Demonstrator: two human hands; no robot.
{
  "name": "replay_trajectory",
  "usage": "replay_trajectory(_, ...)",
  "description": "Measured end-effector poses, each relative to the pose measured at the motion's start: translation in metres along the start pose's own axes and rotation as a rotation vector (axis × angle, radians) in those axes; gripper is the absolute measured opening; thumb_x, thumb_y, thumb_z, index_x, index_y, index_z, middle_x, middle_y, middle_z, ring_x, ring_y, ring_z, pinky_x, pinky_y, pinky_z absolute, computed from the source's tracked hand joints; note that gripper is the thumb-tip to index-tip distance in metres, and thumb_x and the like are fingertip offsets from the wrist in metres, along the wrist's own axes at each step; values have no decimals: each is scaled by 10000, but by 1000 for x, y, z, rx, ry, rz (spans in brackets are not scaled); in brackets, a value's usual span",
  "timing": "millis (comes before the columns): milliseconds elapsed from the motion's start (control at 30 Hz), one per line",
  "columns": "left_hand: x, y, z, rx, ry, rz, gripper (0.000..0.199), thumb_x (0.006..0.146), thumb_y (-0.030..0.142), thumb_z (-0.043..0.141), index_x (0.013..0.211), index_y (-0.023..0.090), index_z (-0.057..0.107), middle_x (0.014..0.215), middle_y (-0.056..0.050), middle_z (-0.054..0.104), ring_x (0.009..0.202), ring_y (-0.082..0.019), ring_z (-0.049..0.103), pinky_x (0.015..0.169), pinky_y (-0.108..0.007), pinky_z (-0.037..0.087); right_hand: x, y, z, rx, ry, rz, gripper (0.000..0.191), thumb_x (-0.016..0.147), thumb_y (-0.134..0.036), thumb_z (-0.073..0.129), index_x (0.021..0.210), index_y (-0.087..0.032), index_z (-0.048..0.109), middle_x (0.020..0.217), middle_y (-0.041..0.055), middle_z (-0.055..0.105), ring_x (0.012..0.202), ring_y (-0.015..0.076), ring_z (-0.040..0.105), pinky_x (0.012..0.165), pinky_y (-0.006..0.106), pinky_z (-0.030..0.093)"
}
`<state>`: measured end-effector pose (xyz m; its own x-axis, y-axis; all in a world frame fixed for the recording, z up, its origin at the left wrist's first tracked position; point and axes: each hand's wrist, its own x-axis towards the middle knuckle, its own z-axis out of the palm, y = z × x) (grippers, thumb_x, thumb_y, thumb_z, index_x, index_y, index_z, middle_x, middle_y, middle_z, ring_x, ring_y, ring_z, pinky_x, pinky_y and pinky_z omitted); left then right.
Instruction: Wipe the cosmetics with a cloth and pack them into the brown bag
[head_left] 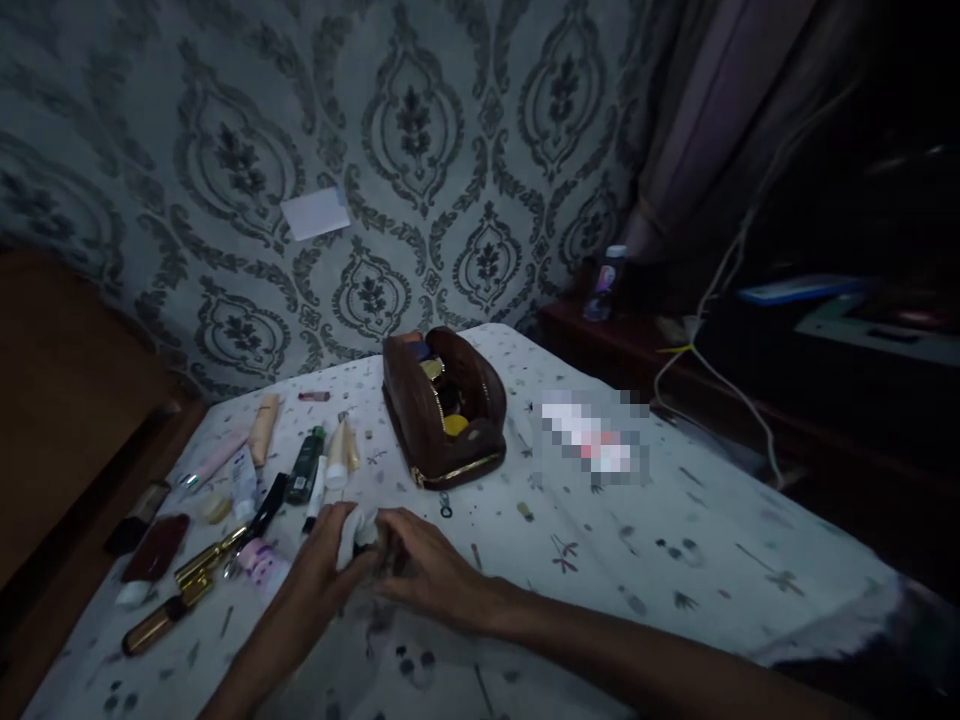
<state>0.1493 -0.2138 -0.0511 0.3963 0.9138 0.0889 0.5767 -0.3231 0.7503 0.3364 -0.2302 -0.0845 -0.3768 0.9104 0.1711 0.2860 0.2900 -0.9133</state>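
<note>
Both hands meet over the front of the bed-like surface. My left hand (330, 560) is closed on a crumpled white piece (358, 530), which looks like tissue or a wipe. My right hand (431, 570) curls its fingers against the other side of it; a small dark thing between the hands is mostly hidden. Just beyond stands an unzipped brown cosmetic bag (409, 420) with items inside, among them something yellow (455, 426). Left of my hands lie a dark green bottle (305, 468), a cream tube (337, 455) and a small white tube (316, 495).
More cosmetics spread leftward: a gold-and-black tool (202, 570), a pink-patterned bottle (261, 565), a dark red bottle (155, 550) and a beige tube (263, 430). A blurred-out item (589, 435) lies right of the bag. A wallpapered wall (420, 180) rises behind; a cable (731, 375) hangs at right.
</note>
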Motion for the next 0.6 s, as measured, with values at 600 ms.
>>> replay_trajectory(600, 25, -11, 53, -210, 182, -380, 628, 913, 628, 381, 1121, 108, 665, 1015, -138, 709, 1097, -323, 629, 1001, -455, 477, -2, 31, -1, 293, 226, -15, 420, 530, -293, 882, 875, -170, 677, 964, 17, 594, 889, 194, 546, 797, 295, 451)
